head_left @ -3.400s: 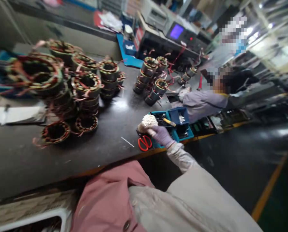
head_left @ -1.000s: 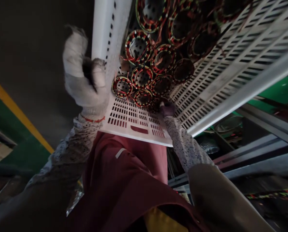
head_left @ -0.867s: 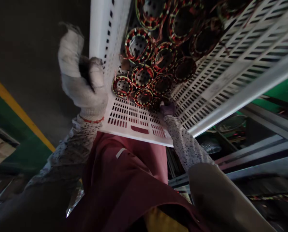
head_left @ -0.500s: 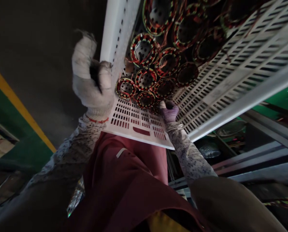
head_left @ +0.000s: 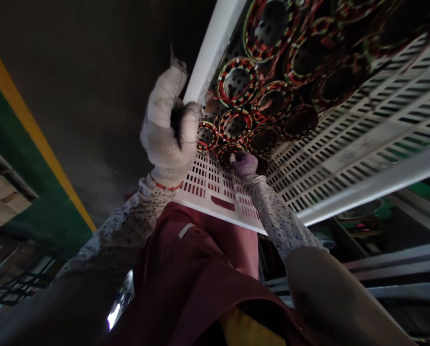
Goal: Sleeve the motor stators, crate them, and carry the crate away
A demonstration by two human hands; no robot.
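Observation:
A white perforated plastic crate [head_left: 218, 185] is filled with motor stators, rings wound with red and green wire. Inside its near end, my right hand [head_left: 245, 164], in a purple glove, has its fingers curled at the rim of a front-row stator [head_left: 228, 150]. The grip is partly hidden in shadow. My left hand [head_left: 171, 122], in a white glove with a frayed fingertip, is beside the crate's left rim. Its fingers and thumb bend with a gap between them, and nothing shows inside. Another stator [head_left: 207, 136] lies just right of that hand.
Several more stators, one of them a larger ring [head_left: 271, 29], extend toward the crate's far end. Dark floor [head_left: 103, 96] lies to the left, crossed by a yellow line [head_left: 38, 134] beside a green strip. Metal shelving [head_left: 398, 252] stands at the right.
My right hand has shifted left, from the corner of the crate to the neighbouring front stator. The crate and my left hand appear farther right as the view turns.

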